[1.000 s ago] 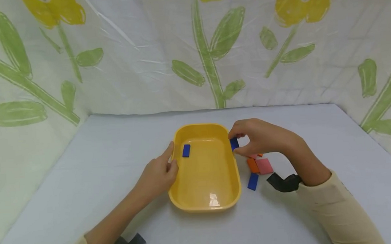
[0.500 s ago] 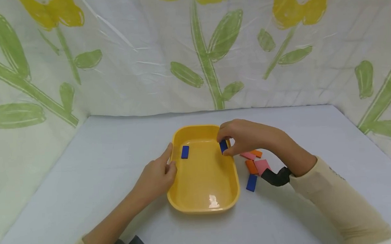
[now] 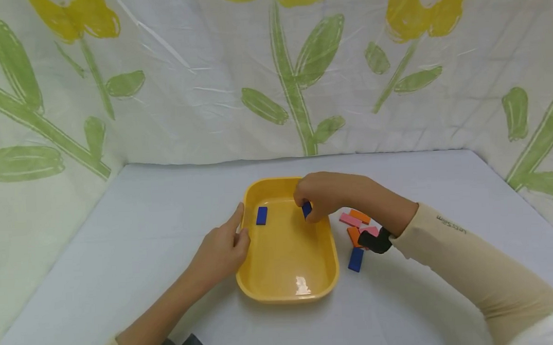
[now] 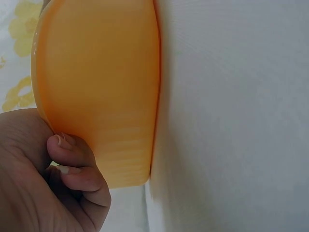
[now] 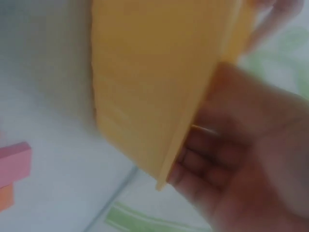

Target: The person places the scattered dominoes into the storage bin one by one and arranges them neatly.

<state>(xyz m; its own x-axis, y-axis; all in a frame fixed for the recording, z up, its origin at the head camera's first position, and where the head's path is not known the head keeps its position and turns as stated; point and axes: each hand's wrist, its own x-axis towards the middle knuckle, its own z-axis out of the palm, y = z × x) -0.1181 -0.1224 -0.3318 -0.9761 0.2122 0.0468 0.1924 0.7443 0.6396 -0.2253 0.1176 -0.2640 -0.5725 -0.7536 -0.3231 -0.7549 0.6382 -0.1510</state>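
Observation:
A yellow tray (image 3: 287,264) stands on the table with one blue block (image 3: 262,216) lying inside near its left wall. My left hand (image 3: 224,249) grips the tray's left rim, its index finger stretched along the edge; in the left wrist view the other fingers curl at the outer wall (image 4: 101,72). Over the right rim reaches my right hand (image 3: 326,193), pinching a second blue block (image 3: 307,209) between thumb and fingers inside the tray. In the blurred right wrist view the tray wall (image 5: 149,72) hides that block.
Right of the tray lie several loose blocks: a blue block (image 3: 356,259), an orange block (image 3: 354,237) and a pink block (image 3: 350,219) among them. The right wrist's black strap (image 3: 376,241) overlaps part of this group. A flowered curtain (image 3: 186,120) borders the table's back.
My right hand has carried the blue block left, from beside the tray's right rim to inside the tray. The left hand keeps its place on the rim.

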